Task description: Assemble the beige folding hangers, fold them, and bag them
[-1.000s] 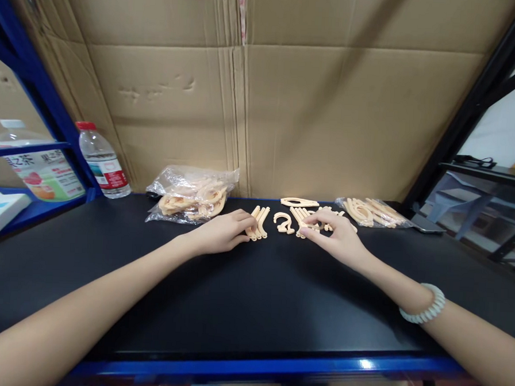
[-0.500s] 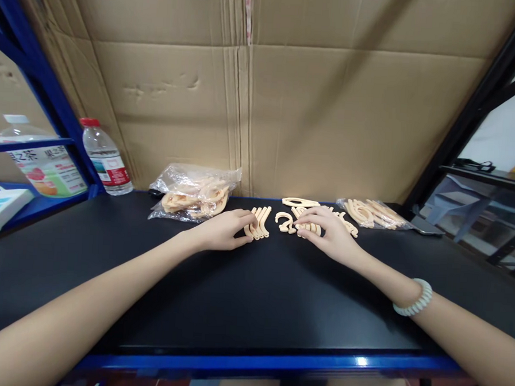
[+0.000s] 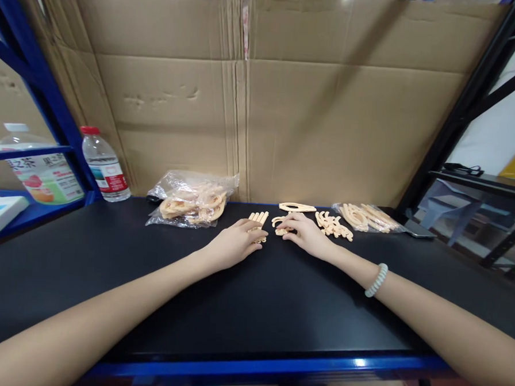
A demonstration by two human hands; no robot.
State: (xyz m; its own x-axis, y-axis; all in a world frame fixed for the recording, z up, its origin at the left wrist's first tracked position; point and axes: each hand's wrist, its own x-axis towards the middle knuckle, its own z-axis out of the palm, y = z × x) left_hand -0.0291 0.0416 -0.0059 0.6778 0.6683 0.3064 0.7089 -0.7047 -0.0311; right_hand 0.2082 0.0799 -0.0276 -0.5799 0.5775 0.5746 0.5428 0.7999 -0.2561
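On the black shelf top [image 3: 243, 307], my left hand [image 3: 233, 243] lies flat over a small row of beige curved plastic pieces [image 3: 258, 219], fingers resting on them. Close beside it, my right hand [image 3: 305, 234] covers a beige hook-shaped piece [image 3: 278, 222] with its fingertips; whether it grips the piece is unclear. A loose pile of similar beige pieces [image 3: 334, 224] lies just right of that hand. Behind it sits a flat beige oval piece [image 3: 297, 207]. A pale bead bracelet [image 3: 376, 280] circles my right wrist.
A clear bag of beige parts [image 3: 192, 204] lies at the back left, another bag [image 3: 364, 216] at the back right. A water bottle [image 3: 104, 165] stands far left beside a blue upright [image 3: 39, 72]. A cardboard sheet [image 3: 262, 101] forms the back wall. A dark phone-like slab [image 3: 417, 228] lies far right.
My right hand slid left from the loose pile to the hook-shaped piece, leaving the pile uncovered. My left hand spread flatter over the row of curved pieces. The camera tilted up slightly.
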